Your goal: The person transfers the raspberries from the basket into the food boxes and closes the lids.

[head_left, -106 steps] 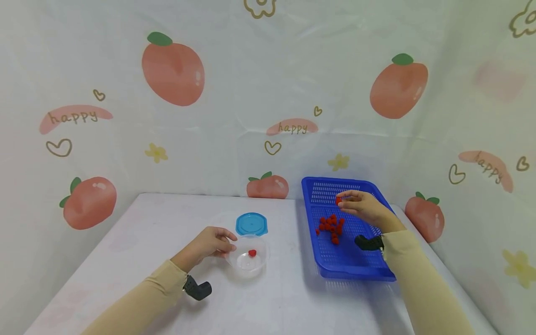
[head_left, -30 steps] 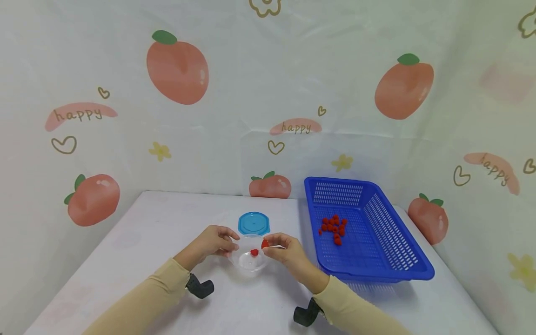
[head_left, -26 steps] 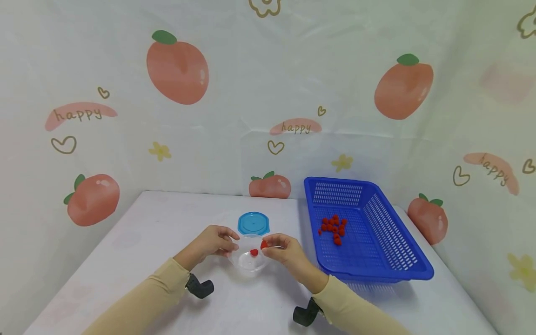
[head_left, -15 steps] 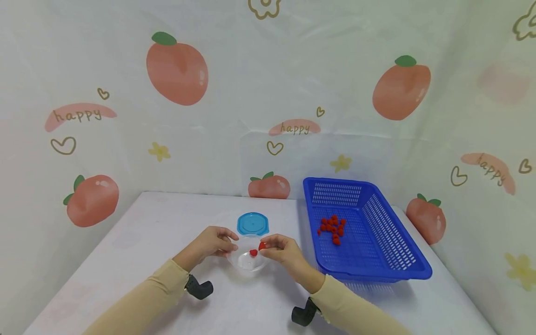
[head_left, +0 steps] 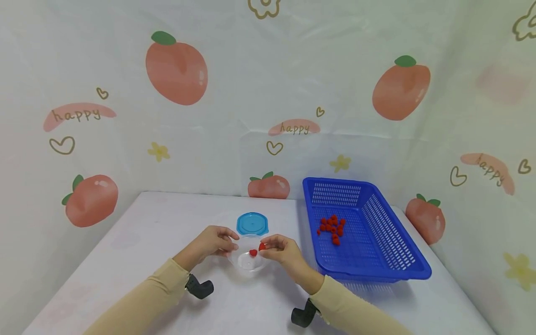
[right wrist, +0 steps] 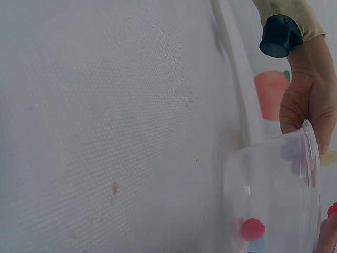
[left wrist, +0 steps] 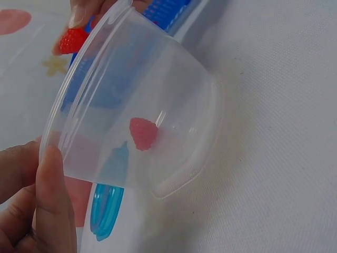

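Observation:
My left hand (head_left: 212, 243) pinches the left rim of a clear plastic container (head_left: 247, 267), thumb and fingers on either side of its edge. One red raspberry (left wrist: 143, 133) lies inside, seen through the wall in the left wrist view. Between the thumb and fingertips of my right hand (head_left: 291, 258) is a second raspberry (head_left: 262, 247), held at the container's right rim. In the left wrist view that held raspberry (left wrist: 72, 41) shows above the opening. The right wrist view has the container (right wrist: 274, 184) at lower right, with the left hand (right wrist: 310, 105) behind it.
A blue lid (head_left: 252, 224) lies on the table just behind the container. To the right stands a blue slotted basket (head_left: 368, 272) with a cluster of several raspberries (head_left: 333, 228) in its left part. A printed cloth (head_left: 234, 93) hangs behind the table.
My right hand has come left from over the basket to the container's rim, bringing the raspberry. Over the last second it has barely shifted. My left hand has kept its grip on the rim.

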